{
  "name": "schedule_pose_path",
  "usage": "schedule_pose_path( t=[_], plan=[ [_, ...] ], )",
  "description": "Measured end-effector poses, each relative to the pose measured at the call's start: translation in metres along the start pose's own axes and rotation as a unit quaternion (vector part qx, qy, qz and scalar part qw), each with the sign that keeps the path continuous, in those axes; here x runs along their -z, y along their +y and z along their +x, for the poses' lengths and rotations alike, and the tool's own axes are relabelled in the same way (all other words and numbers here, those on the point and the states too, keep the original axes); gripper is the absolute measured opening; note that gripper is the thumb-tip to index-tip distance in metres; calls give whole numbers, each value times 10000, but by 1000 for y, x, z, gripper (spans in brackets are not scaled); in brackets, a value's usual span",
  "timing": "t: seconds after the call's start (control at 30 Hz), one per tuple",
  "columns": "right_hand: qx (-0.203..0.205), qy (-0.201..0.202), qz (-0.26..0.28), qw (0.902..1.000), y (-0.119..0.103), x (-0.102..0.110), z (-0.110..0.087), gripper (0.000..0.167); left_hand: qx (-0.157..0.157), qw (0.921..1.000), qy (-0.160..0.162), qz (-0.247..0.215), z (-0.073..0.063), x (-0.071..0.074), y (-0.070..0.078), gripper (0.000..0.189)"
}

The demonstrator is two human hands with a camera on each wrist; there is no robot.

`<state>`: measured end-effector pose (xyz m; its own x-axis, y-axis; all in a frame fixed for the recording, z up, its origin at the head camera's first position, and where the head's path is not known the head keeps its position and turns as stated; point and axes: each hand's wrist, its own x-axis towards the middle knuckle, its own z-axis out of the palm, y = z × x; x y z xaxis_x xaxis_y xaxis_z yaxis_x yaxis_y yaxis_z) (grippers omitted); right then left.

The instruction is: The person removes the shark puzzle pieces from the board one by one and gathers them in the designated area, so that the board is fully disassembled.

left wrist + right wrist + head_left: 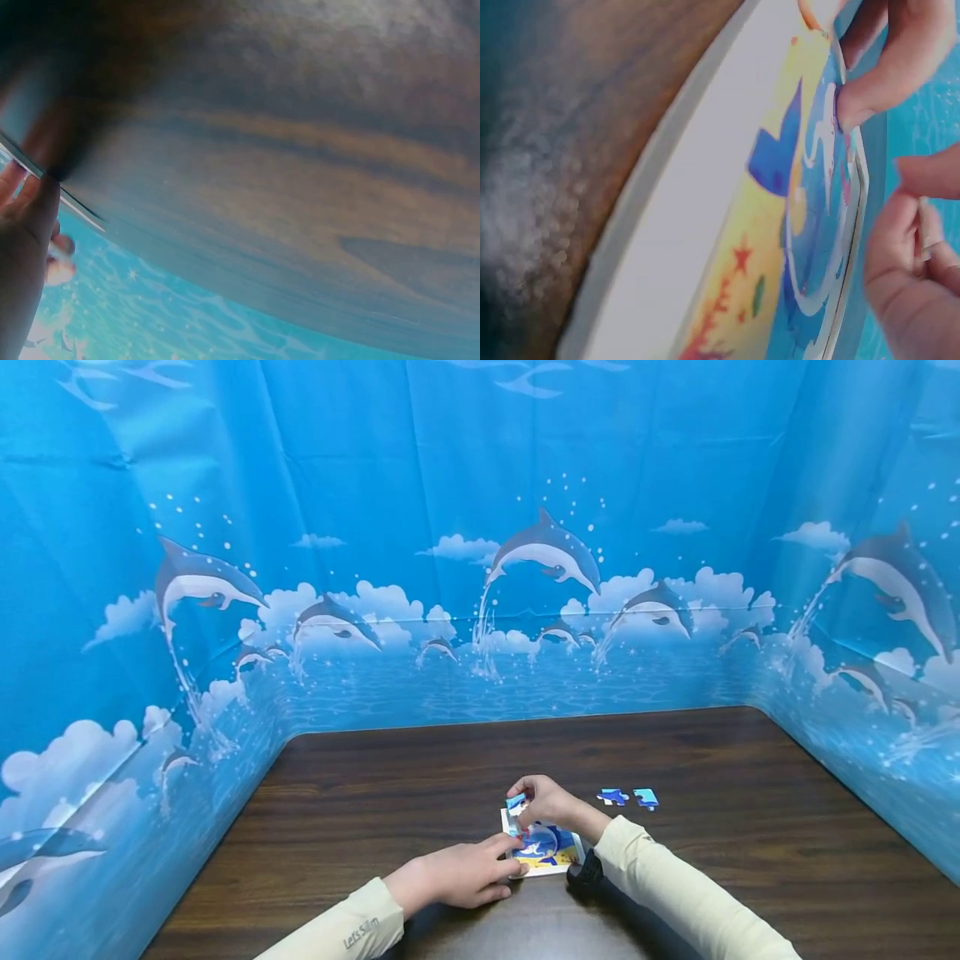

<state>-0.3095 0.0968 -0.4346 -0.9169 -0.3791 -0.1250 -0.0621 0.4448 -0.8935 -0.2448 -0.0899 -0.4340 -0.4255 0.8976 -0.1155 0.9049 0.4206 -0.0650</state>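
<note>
A white-framed jigsaw puzzle (547, 869) with a blue and yellow sea picture lies on the table. My right hand (551, 802) pinches a jigsaw piece (516, 802) between thumb and fingers, over the puzzle's upper left corner. That piece shows edge-on in the right wrist view, in the right hand (911, 262). On the puzzle's left side rests my left hand (472, 870), fingers extended onto the picture and frame. In the left wrist view the left hand (26, 240) is at the far left, by the frame's edge.
Two loose jigsaw pieces, one (613, 796) beside the other (645, 798), lie right of the puzzle on the dark wood table (360, 802). A blue curtain (360, 527) printed with dolphins stands round the back and sides. A black wrist device (585, 870) sits under the right wrist.
</note>
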Motion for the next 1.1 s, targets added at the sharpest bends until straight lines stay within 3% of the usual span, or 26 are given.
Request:
schedule_pose_path(
  t=[0.17, 0.5, 0.7, 1.1],
  plan=[
    [122, 74, 666, 9977, -1, 4, 2, 43, -18, 10000, 69, 60, 1, 1, 0, 23],
    [355, -177, 803, 9960, 6, 13, -5, 45, -77, 9999, 74, 50, 4, -1, 1, 25],
    [308, -17, 808, 9963, 18, 34, -11, 45, 87, 9997, -140, -192, 2, 2, 1, 29],
    [35, 472, 933, 9945, 40, 79, -28, 47, 89, 9992, -171, -350, 1, 0, -1, 29]
  ],
)
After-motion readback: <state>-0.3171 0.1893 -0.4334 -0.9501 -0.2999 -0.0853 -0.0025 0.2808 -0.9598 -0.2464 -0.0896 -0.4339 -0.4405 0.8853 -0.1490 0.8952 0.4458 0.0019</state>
